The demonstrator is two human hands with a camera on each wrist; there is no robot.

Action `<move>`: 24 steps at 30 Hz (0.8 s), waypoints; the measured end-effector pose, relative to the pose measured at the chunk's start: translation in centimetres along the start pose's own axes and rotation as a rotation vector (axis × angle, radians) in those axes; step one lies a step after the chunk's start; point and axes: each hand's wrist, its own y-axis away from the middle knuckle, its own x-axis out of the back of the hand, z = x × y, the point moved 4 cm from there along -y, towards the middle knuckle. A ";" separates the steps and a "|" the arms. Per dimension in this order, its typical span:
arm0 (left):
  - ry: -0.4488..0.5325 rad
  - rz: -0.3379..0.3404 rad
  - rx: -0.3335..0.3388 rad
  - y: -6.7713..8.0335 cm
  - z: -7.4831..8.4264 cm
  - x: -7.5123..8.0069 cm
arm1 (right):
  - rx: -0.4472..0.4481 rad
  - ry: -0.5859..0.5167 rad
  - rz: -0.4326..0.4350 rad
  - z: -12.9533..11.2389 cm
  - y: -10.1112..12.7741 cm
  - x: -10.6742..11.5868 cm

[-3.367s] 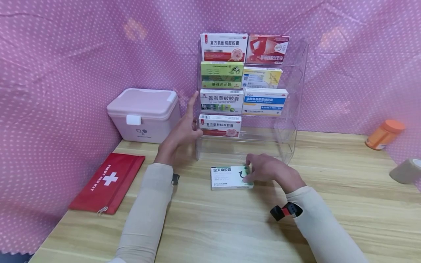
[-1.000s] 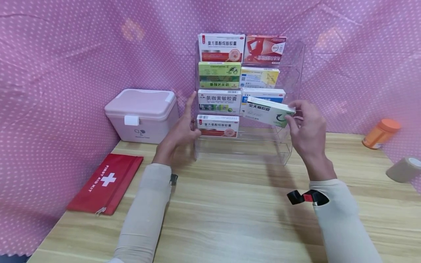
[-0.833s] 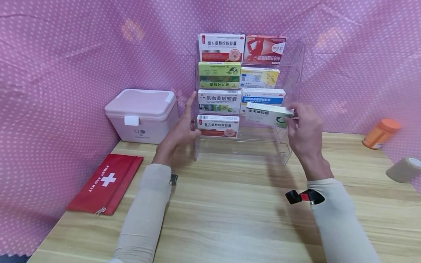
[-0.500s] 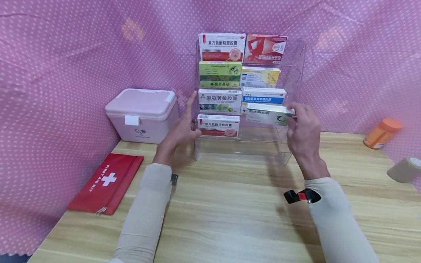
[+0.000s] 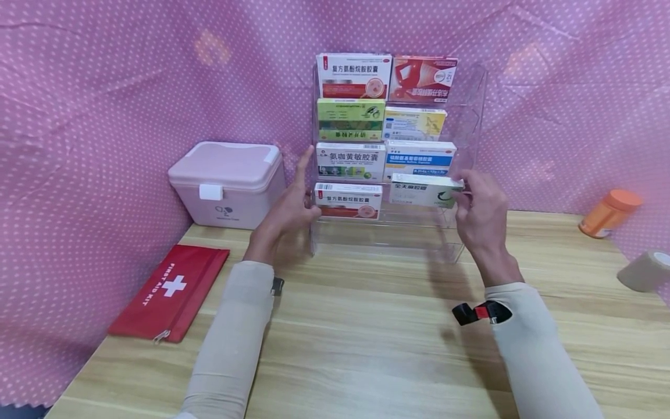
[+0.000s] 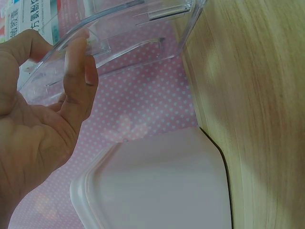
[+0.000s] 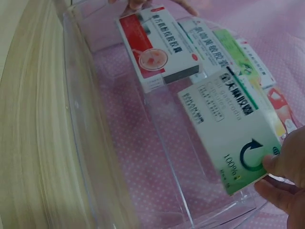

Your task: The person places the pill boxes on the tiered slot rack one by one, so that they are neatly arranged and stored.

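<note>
My right hand [image 5: 483,212] pinches the right end of a white-and-green medicine box [image 5: 423,192], thumb in front. The box is upright, at the fourth tier of a clear acrylic display rack [image 5: 387,251], right of a red-and-white medicine box [image 5: 348,202]. In the right wrist view, thumb and fingertip hold the white-and-green box [image 7: 224,129] by its green corner; whether its bottom edge touches the tier is unclear. My left hand [image 5: 287,210] grips the rack's left side. In the left wrist view, its fingers [image 6: 76,76] curl around the clear side panel [image 6: 128,52].
Higher tiers hold several medicine boxes, among them a green one [image 5: 350,120] and a red one [image 5: 424,80]. Left of the rack stand a pink lidded box [image 5: 227,186] and a red first aid pouch [image 5: 170,291]. An orange bottle [image 5: 609,214] and a beige roll [image 5: 645,272] are at right.
My right hand has lifted the white-and-green box from the table to the rack's fourth tier, then lowered and levelled it there. The left hand has stayed at the rack's side.
</note>
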 end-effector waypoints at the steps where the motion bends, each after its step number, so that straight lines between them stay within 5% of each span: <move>1: 0.004 0.000 0.003 0.0 0.0 0.0 | -0.004 0.010 -0.016 0.1 0.1 -0.1; 24: 0.018 -0.014 0.024 0.1 0.1 -0.1 | -0.033 0.174 -0.241 -0.2 1.6 -2.7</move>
